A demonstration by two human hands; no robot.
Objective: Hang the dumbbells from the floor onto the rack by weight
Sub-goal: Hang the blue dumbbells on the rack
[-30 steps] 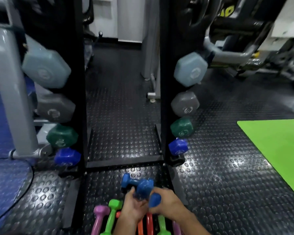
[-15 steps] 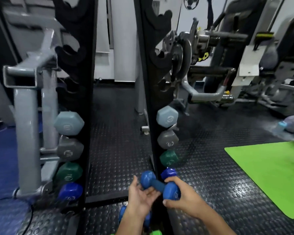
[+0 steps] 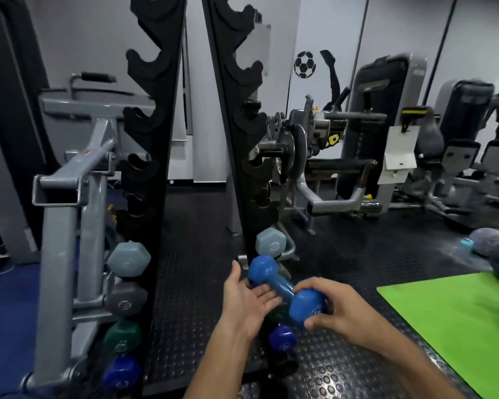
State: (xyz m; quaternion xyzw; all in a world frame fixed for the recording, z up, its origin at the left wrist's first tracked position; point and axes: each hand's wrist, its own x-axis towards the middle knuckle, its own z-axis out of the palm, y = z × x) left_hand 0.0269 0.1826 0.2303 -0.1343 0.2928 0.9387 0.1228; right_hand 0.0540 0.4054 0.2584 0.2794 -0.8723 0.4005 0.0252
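A small light-blue dumbbell (image 3: 283, 289) is held in front of the black two-post rack (image 3: 156, 168). My right hand (image 3: 334, 309) grips its near head. My left hand (image 3: 248, 300) lies open under the handle, fingers straight and touching it. Four dumbbells hang low on the rack: a pale blue one (image 3: 128, 259), a grey one (image 3: 126, 303), a green one (image 3: 123, 339) and a dark blue one (image 3: 121, 371); their other ends show on the right post, the pale blue (image 3: 270, 242) and the dark blue (image 3: 282, 339). The notches above stand empty.
A grey machine frame (image 3: 67, 220) stands close on the left of the rack. Weight machines (image 3: 314, 156) fill the back right. A green mat (image 3: 455, 321) lies on the studded black floor at right, with a grey bundle (image 3: 490, 243) beyond it.
Both hands have lifted the light-blue dumbbell from the floor pile up in front of the rack's right post. My view has tilted upward, and the floor pile has left the frame.
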